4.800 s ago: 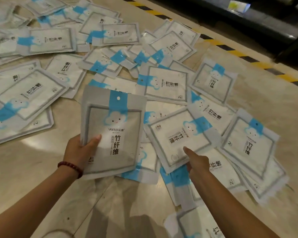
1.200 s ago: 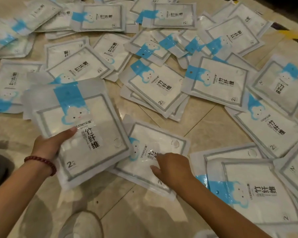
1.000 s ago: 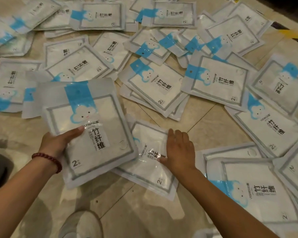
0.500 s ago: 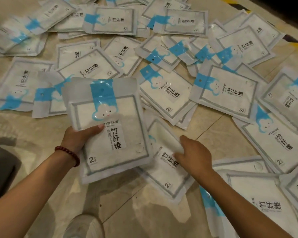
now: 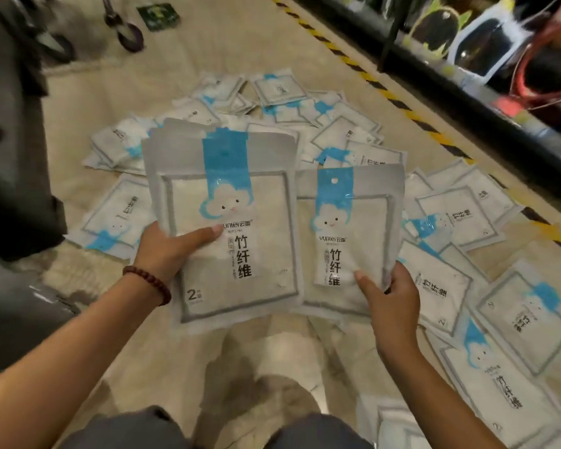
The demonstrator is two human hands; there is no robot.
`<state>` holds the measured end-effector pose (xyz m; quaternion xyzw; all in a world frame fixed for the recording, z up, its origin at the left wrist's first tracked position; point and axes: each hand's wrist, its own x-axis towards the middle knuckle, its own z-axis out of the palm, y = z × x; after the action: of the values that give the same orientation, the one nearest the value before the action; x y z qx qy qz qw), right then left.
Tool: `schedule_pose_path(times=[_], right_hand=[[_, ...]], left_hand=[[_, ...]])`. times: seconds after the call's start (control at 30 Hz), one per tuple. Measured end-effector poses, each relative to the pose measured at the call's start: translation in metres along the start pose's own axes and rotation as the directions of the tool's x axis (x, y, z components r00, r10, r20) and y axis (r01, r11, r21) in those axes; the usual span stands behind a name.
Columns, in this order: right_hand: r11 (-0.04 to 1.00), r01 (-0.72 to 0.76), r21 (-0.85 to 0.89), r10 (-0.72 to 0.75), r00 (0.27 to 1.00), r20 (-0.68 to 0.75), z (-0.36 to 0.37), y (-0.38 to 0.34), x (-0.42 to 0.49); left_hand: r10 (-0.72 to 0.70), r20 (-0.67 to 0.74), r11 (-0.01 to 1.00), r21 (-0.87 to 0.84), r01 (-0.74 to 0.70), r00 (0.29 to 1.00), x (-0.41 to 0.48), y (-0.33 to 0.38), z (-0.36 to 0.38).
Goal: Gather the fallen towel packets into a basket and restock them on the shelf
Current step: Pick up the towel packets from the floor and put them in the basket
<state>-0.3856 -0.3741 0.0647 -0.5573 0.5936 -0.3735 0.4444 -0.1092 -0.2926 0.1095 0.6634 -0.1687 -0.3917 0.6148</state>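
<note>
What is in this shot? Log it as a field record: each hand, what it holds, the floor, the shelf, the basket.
left hand: grips a stack of grey plastic towel packets with blue cloud strips, thumb on the front
right hand: holds one matching single packet by its lower right corner
packet positions: both lifted, upright, side by side
floor: beige tiled floor strewn with many loose packets
shelf: dark shelf edge at upper right
basket: none clearly visible

one head-worn wide-angle view looks forward and steeply down from close above both hands, left grip [image 5: 172, 251] and right grip [image 5: 391, 303]. beyond them lies the floor [image 5: 208, 69]; a shelf [image 5: 467, 92] edges the upper right.
</note>
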Motion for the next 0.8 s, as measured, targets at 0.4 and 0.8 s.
schedule_pose_path(times=[0.4,0.8], right_hand=[[0.920,0.238,0.311,-0.354,0.845,0.400,0.135,-0.235,-0.021],[0.895,0.334,0.297,-0.440,0.547,0.712,0.272,-0.303,-0.138]], left_hand=[[0.249,-0.472,0.932,-0.119,-0.341,0.846,-0.101,0.182,-0.150],[0.037,-0.840,0.929,-0.171,-0.329,0.541,-0.201,0.156,-0.315]])
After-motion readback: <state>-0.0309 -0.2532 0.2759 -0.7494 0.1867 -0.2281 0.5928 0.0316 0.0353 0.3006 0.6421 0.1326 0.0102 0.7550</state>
